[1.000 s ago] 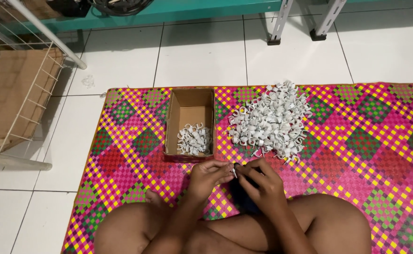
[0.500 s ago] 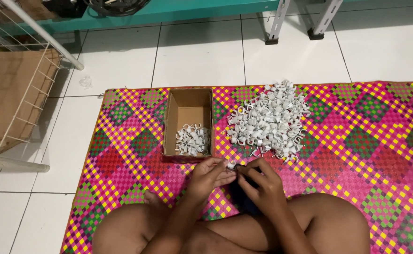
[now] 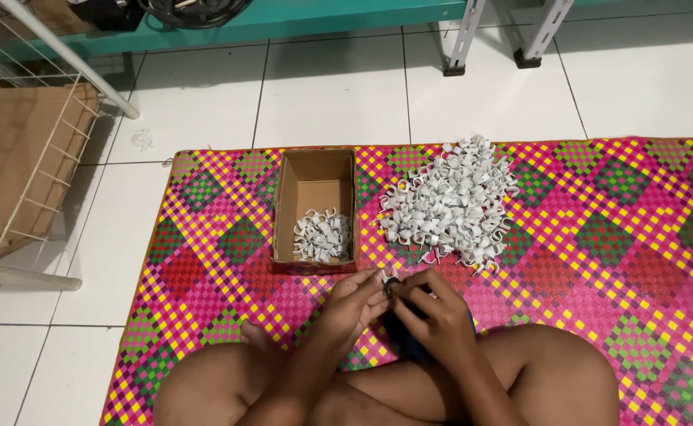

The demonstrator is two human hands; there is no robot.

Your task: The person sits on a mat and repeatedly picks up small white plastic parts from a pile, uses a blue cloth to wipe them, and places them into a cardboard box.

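- I see the left hand (image 3: pixel 356 298) and right hand (image 3: pixel 433 314) pinching one small white clip (image 3: pixel 388 278) together, just in front of the cardboard box (image 3: pixel 316 175).
- Box: open, brown, rectangular, white clips inside.
- Loose clip pile (image 3: pixel 451 201) lies right of the box on the woven mat (image 3: pixel 615 229).

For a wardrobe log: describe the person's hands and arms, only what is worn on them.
Both the left hand and right hand are bare: no gloves, rings, watch or bands show. The forearms are bare too, with no sleeves in view as far as the picture's lower edge.

White tile floor (image 3: pixel 331 87) carries woven mat (image 3: pixel 599 237); on mat: cardboard box (image 3: pixel 315 177), heap of white clips (image 3: pixel 449 201).
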